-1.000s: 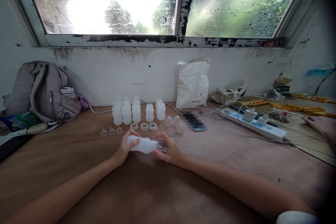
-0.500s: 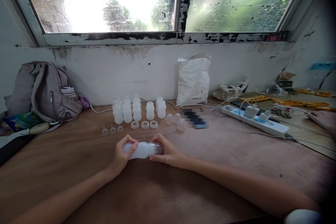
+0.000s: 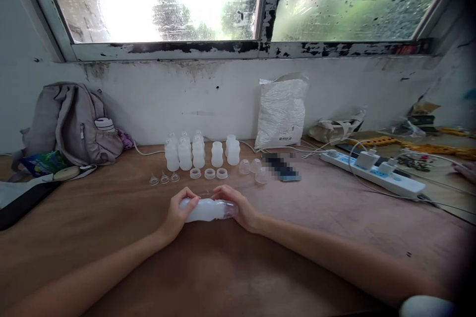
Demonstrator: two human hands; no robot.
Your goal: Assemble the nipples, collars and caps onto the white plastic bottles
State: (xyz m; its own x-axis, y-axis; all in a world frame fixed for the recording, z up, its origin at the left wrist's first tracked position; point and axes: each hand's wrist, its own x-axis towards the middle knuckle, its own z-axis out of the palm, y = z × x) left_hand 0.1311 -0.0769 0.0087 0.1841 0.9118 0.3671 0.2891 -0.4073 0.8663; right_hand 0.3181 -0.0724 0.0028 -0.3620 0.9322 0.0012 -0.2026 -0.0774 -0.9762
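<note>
A frosted white baby bottle (image 3: 203, 210) lies sideways just above the table, its clear cap (image 3: 226, 210) pointing right. My left hand (image 3: 177, 215) is wrapped round the base end, thumb on the near side. Around the capped end curves my right hand (image 3: 246, 210), palm against the cap and fingers over its far side; the thumb is mostly hidden. Beyond the hands lie three clear nipples (image 3: 164, 178), three white collar rings (image 3: 209, 174) and three clear domed caps (image 3: 261, 176). Behind them stand several capped bottles (image 3: 185, 153) and three open bottles (image 3: 217, 154).
A phone-like dark item (image 3: 280, 166), partly pixelated, lies right of the caps. Further right is a power strip (image 3: 401, 185) with plugs and trailing cables. A white bag (image 3: 280, 114) leans on the wall. A grey backpack (image 3: 70, 124) sits at the left.
The right hand has shifted from gripping the cap with thumb and fingers to cupping its end, showing more of the clear cap. The view has turned slightly left.
</note>
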